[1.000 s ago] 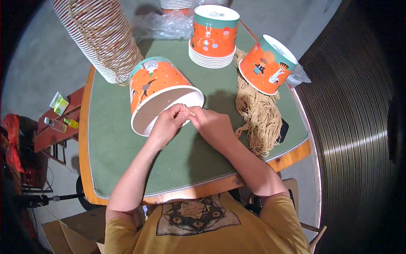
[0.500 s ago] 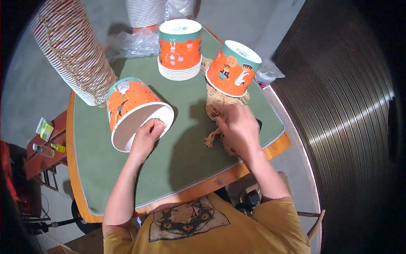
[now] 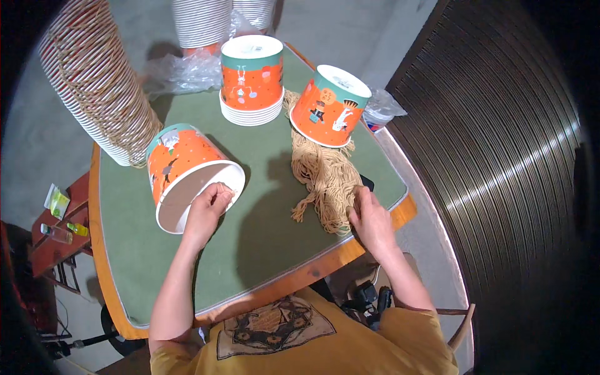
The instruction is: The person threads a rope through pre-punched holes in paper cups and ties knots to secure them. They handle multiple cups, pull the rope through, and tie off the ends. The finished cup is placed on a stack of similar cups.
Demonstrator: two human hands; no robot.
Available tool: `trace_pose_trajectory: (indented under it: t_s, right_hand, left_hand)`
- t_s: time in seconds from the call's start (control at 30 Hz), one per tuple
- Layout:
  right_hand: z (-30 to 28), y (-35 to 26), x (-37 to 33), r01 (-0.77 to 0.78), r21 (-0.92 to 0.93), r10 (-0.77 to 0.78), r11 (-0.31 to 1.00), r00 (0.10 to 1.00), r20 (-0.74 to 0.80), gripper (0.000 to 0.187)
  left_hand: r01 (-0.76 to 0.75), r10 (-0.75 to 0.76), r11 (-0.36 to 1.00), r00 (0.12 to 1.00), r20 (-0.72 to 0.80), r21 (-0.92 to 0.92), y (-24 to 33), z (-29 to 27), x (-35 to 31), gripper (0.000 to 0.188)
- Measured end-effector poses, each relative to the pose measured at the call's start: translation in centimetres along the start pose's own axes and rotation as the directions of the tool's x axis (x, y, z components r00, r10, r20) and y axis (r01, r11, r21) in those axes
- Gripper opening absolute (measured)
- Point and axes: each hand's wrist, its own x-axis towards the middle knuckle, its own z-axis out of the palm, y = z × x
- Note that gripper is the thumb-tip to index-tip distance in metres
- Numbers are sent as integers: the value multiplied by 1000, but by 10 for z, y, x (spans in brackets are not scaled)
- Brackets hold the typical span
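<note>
I see my left hand [image 3: 207, 211] pinched on the rim of one tipped bucket [image 3: 187, 172], fingers closed on its near lip, apparently with a bit of cord between them. That bucket lies on its side near the table's [image 3: 262, 250] left edge, mouth toward me.

My right hand [image 3: 370, 220] rests on the near end of the cord bundle [image 3: 325, 181], fingers curled into the strands; whether it grips any I cannot tell. The bundle runs from the right far part of the table down to its near right edge.

I count three orange buckets on the green top: the tipped one, one capping a nested stack [image 3: 252, 81] at the far middle, and a third, tilted bucket [image 3: 330, 106] standing bottom-up on the far end of the cords.

Two tall striped stacks [image 3: 94, 81] lean in beyond the far left corner, another [image 3: 201, 22] at the far edge beside crumpled plastic wrap [image 3: 181, 69]. A dark flat object [image 3: 367, 183] peeks from under the bundle at the right edge.
</note>
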Motion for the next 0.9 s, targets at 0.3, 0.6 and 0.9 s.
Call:
trace_pose_trajectory:
  t_s: [0.3, 0.6, 0.9]
  right_hand:
    - [-25, 39, 11, -81, -161, 57, 984, 987, -151, 13]
    - [-40, 24, 7, -106, -69, 107, 992, 994, 12, 21]
    - [5, -10, 1, 140, 45, -140, 989, 990, 11, 24]
  left_hand:
    - [-3, 2, 994, 1000, -10, -107, -9, 3, 3, 21]
    - [-38, 36, 997, 999, -28, -66, -5, 2, 1, 19]
    - [-24, 24, 998, 1000, -4, -63, -1, 3, 0, 23]
